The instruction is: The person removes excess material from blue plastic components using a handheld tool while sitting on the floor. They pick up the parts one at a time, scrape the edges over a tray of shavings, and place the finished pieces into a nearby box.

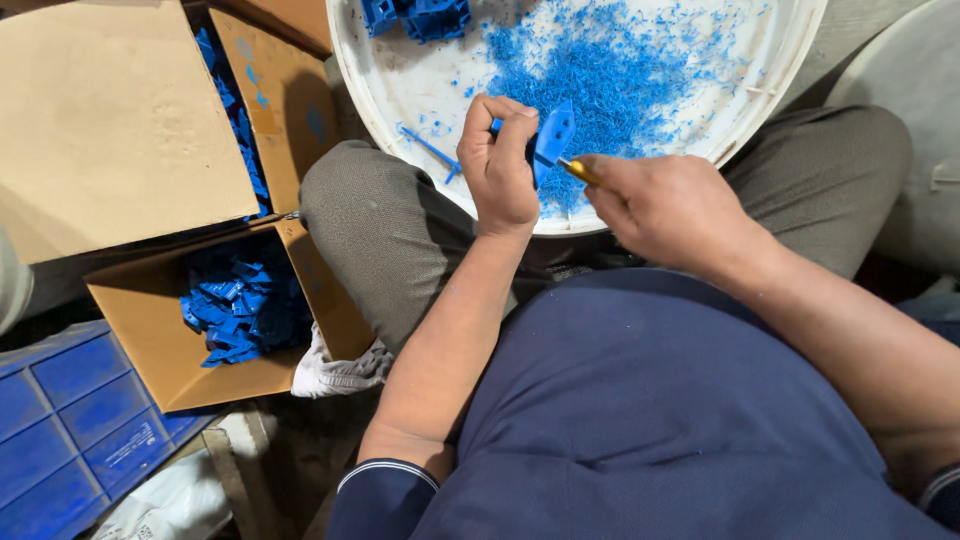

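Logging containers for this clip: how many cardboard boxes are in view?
2. One cardboard box sits upper left, its flaps mostly covering blue parts; another open box sits lower left by the knee, holding blue parts. More may lie out of frame.

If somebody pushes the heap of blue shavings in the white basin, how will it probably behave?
The blue shavings look thin and curly, so they are probably very light and would scatter rather than slide together. The white basin has a raised rim, which would likely contain most. Some may cling, since stray flecks dot its floor.

Soft even daylight, sharp focus, faint shadows, slight wide-angle edge stretch.
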